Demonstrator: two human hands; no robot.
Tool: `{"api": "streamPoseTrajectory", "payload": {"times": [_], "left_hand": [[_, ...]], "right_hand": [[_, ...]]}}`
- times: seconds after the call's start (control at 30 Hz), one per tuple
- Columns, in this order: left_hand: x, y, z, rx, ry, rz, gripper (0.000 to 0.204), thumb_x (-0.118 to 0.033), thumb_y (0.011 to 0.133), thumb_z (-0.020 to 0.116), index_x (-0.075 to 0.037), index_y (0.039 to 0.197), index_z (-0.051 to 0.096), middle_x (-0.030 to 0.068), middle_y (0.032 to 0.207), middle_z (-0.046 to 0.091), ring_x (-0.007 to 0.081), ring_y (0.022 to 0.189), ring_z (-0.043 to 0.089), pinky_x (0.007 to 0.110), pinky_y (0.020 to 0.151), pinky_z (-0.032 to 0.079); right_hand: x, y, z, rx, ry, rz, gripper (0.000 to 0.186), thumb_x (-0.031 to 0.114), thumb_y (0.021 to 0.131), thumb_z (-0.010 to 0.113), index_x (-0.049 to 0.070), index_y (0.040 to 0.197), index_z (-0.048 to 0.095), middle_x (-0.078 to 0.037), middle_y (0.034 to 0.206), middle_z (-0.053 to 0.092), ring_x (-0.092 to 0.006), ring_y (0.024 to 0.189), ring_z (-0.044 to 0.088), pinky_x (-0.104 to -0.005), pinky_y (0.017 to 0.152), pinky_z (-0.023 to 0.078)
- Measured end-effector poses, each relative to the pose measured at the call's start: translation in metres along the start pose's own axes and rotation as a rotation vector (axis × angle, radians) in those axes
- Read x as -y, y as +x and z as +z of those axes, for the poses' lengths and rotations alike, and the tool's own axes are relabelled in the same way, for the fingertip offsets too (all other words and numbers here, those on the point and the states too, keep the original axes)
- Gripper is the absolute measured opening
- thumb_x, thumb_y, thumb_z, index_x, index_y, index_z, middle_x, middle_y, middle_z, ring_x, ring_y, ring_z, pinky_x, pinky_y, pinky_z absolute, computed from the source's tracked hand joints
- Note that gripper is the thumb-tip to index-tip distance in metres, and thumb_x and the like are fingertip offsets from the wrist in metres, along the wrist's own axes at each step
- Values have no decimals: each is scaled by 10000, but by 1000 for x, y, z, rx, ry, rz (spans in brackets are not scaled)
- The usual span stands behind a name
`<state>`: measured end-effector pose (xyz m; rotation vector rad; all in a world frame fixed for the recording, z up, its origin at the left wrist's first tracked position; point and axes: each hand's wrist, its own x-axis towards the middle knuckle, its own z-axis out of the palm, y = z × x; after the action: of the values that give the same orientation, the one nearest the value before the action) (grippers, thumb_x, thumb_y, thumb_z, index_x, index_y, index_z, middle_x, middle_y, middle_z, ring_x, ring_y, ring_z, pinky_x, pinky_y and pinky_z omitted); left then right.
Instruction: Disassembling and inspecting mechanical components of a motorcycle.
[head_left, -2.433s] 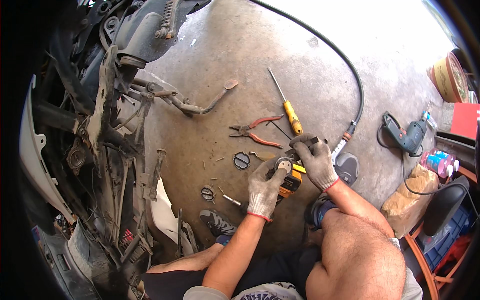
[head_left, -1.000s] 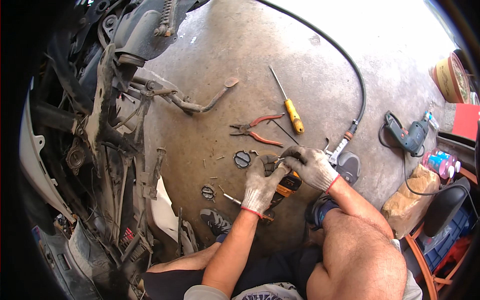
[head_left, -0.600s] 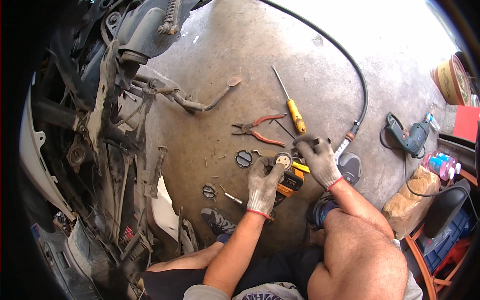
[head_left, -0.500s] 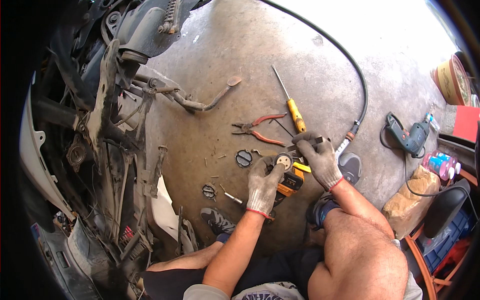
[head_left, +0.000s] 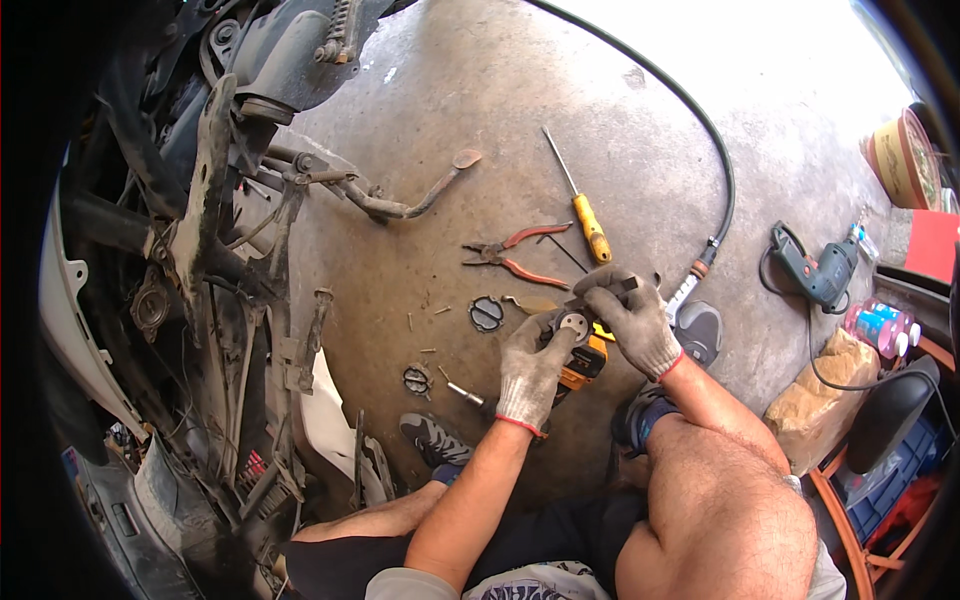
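Note:
My left hand [head_left: 530, 370], in a grey work glove with a red cuff, is closed on a small round metal part [head_left: 574, 325] with holes in its face. Close beside it, my gloved right hand [head_left: 630, 325] pinches a small dark piece [head_left: 620, 285] whose kind I cannot make out. The two hands nearly meet. Beneath them is a yellow-and-black tool [head_left: 583, 368], partly covered by the gloves. Red-handled pliers [head_left: 515, 255] and a yellow-handled screwdriver [head_left: 592, 228] lie just beyond, on the concrete floor.
A stripped motorcycle frame [head_left: 200, 220] fills the left, its stand [head_left: 410, 212] jutting out. Round black parts [head_left: 487, 314], small screws and a metal socket bit [head_left: 463, 393] lie near my left hand. A black hose [head_left: 728, 170], a drill [head_left: 828, 275] and a stone [head_left: 825, 400] are at right.
Both hands shift slightly, the round part moving a little right and down. My right fingers have curled in more over the dark piece. The tools on the floor stay put.

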<state>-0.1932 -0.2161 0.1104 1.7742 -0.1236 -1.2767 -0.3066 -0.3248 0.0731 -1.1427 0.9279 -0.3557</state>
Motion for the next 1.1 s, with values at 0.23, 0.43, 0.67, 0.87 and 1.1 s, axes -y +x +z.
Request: {"api": "streamPoseTrajectory", "payload": {"times": [0.23, 0.43, 0.67, 0.87, 1.1], "left_hand": [[4, 3, -4, 2, 41, 9, 326, -146, 919, 677, 54, 1172, 638, 61, 1014, 692, 88, 844, 630, 230, 735, 512], [3, 2, -4, 0, 30, 9, 318, -170, 919, 690, 42, 1153, 654, 52, 995, 693, 85, 835, 626, 235, 737, 509], [-4, 1, 0, 18, 53, 8, 292, -174, 929, 699, 40, 1126, 666, 47, 967, 696, 80, 806, 631, 237, 727, 522], [3, 3, -5, 59, -31, 6, 263, -161, 938, 684, 43, 1104, 677, 45, 940, 695, 67, 808, 624, 242, 720, 521], [0, 1, -3, 87, 43, -31, 260, -148, 951, 665, 47, 1122, 670, 52, 952, 697, 76, 815, 630, 241, 727, 521]], "right_hand": [[0, 0, -1, -28, 105, 17, 192, 122, 951, 582, -21, 1043, 669, -118, 918, 731, -141, 819, 695, -287, 777, 557], [1, 2, -3, -79, -48, 57, 199, 133, 949, 588, -18, 1045, 677, -114, 916, 729, -146, 835, 692, -298, 785, 551], [-2, 0, -3, -28, -80, -23, 194, 125, 934, 591, -1, 1043, 690, -115, 915, 732, -149, 837, 693, -308, 775, 553], [7, -4, 3, 150, -86, -32, 177, 123, 922, 614, 17, 1031, 705, -108, 940, 739, -163, 886, 708, -311, 808, 560], [-5, -1, -1, 101, -77, -84, 181, 151, 927, 621, 33, 1026, 716, -106, 932, 741, -188, 881, 715, -338, 818, 561]]}}
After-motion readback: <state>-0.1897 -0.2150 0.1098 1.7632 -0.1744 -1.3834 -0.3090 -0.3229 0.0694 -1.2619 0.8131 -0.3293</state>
